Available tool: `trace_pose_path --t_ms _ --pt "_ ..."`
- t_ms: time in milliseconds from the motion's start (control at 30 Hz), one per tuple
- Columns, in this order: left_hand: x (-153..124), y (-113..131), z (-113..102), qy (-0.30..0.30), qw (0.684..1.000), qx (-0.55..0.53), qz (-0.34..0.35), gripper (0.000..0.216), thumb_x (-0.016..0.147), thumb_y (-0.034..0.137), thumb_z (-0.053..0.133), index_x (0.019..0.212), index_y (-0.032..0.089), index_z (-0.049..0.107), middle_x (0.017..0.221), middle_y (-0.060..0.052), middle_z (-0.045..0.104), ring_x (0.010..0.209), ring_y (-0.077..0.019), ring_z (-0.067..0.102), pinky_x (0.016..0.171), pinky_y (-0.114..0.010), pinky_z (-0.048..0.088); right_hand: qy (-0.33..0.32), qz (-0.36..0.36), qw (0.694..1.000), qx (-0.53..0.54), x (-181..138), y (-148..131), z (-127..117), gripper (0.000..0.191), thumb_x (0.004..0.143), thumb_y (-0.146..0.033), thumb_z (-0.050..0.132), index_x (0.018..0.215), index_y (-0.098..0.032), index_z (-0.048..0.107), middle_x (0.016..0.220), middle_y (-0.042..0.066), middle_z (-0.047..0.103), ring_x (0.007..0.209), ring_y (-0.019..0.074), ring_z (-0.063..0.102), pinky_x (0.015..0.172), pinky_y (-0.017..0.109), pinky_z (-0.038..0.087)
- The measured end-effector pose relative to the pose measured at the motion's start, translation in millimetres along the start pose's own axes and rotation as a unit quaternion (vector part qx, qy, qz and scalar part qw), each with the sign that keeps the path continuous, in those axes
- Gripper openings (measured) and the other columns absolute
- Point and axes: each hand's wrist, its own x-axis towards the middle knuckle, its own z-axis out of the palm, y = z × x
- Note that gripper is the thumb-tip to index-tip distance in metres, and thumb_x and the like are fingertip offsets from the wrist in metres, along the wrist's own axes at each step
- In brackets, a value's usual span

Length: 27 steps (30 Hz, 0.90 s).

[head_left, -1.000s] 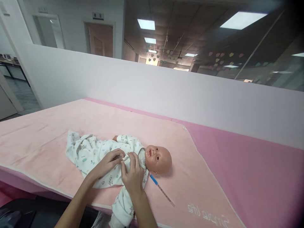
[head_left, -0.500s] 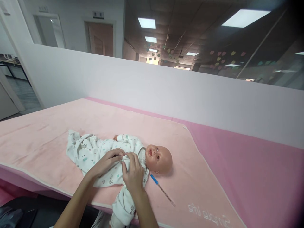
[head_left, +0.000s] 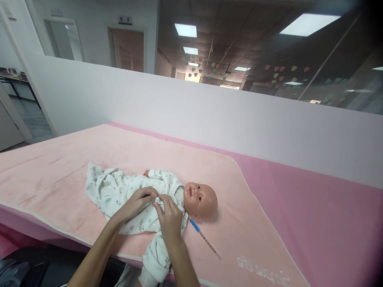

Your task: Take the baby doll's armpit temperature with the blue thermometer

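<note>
A baby doll [head_left: 201,199] lies on its back on a light pink towel [head_left: 149,159], head to the right. It wears a white printed romper [head_left: 119,189]. My left hand [head_left: 136,203] and my right hand [head_left: 170,219] meet on the doll's chest, just below its chin. Both pinch the romper's fabric at the front opening with curled fingers. One sleeve of the romper hangs over the near edge beneath my right wrist.
A thin thermometer with a blue end [head_left: 205,238] lies on the towel just right of my right hand. The towel covers a darker pink surface [head_left: 329,215]. A white partition wall [head_left: 209,115] runs behind it. Dark floor shows at the lower left.
Both hands stay on the doll's chest with only small finger shifts at the fabric. The view has drifted slightly.
</note>
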Motion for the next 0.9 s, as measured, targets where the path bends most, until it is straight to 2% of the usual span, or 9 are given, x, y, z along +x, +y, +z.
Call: trace_pose_path --t_ms 267,400,567,700,900 --pt "0.7 1.7 1.4 0.000 1.000 0.017 0.006 0.027 0.081 0.035 0.047 0.069 0.015 0.059 0.083 -0.004 0.059 0.080 -0.0164 0.055 0.075 -0.027 0.043 -0.004 0.005 1.000 0.013 -1.1 1.2 1.7 0.029 0.090 -0.040 0.041 0.093 -0.020 0.061 0.088 0.003 0.066 0.079 0.0141 0.063 0.065 0.023 0.046" --pt "0.0 0.2 0.2 -0.007 0.999 0.031 0.006 0.031 0.081 0.040 0.046 0.071 0.015 0.061 0.083 -0.005 0.061 0.080 -0.0173 0.055 0.076 -0.028 0.044 0.003 0.008 1.000 0.007 -1.4 1.3 1.8 0.029 0.091 -0.040 0.040 0.094 -0.019 0.061 0.086 0.004 0.066 0.077 0.0143 0.063 0.063 0.023 0.046" --pt "-0.9 -4.7 0.4 -0.007 1.000 0.013 0.009 0.031 0.082 0.043 0.048 0.088 0.016 0.064 0.086 -0.004 0.063 0.086 -0.0183 0.056 0.080 -0.028 0.044 0.022 0.025 0.999 0.024 0.1 0.7 1.7 0.025 0.090 -0.036 0.044 0.097 -0.019 0.061 0.087 0.004 0.067 0.078 0.0139 0.063 0.064 0.022 0.046" --pt "-0.4 -8.0 0.4 0.016 1.000 0.025 0.006 0.035 0.082 0.044 0.047 0.103 0.018 0.060 0.076 -0.002 0.062 0.075 -0.0159 0.056 0.071 -0.026 0.045 0.025 0.028 0.998 0.041 0.7 0.6 1.8 0.022 0.089 -0.035 0.046 0.096 -0.020 0.061 0.086 0.002 0.067 0.078 0.0131 0.063 0.066 0.022 0.046" --pt "-1.1 -5.4 -2.5 -0.021 0.999 0.033 0.013 0.033 0.082 0.043 0.048 0.093 0.017 0.064 0.083 -0.004 0.064 0.081 -0.0172 0.057 0.074 -0.027 0.045 0.027 0.031 0.999 0.022 -0.1 0.6 2.8 0.029 0.090 -0.040 0.042 0.091 -0.019 0.061 0.082 0.003 0.067 0.073 0.0131 0.063 0.062 0.022 0.044"
